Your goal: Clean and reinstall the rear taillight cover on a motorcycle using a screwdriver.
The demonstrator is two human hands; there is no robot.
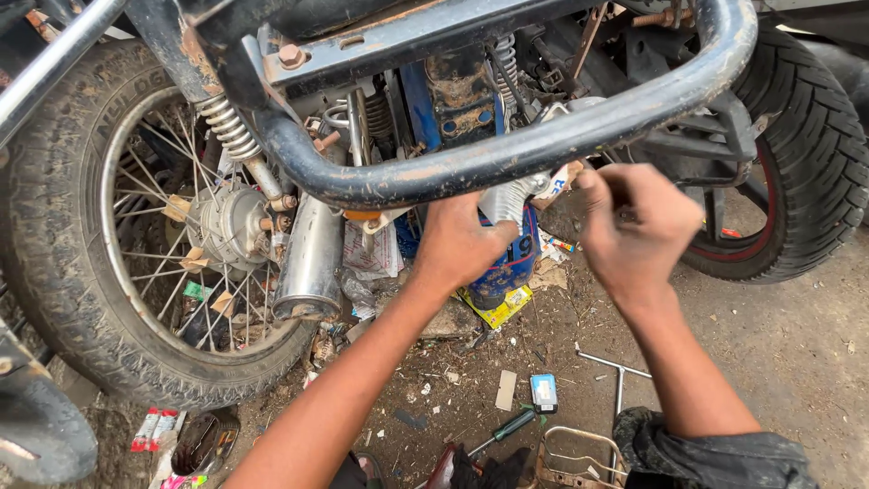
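A single head-worn camera looks steeply down and forward from close range. A motorcycle's black rear rack (507, 154) crosses the top of the frame, the spoked wheel (136, 226) fills the left, and littered ground (778, 344) lies along the bottom and right.

Spoked wheel (154, 226) left of exhaust pipe (310, 249).

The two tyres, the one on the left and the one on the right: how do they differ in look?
The left tyre sits on a wire-spoked wheel and is dusty and worn; the right tyre has deep, clean tread blocks and a red-striped black rim. The left tyre shows most of its circle, whereas the right tyre is partly cut off. Both are black and stand upright.
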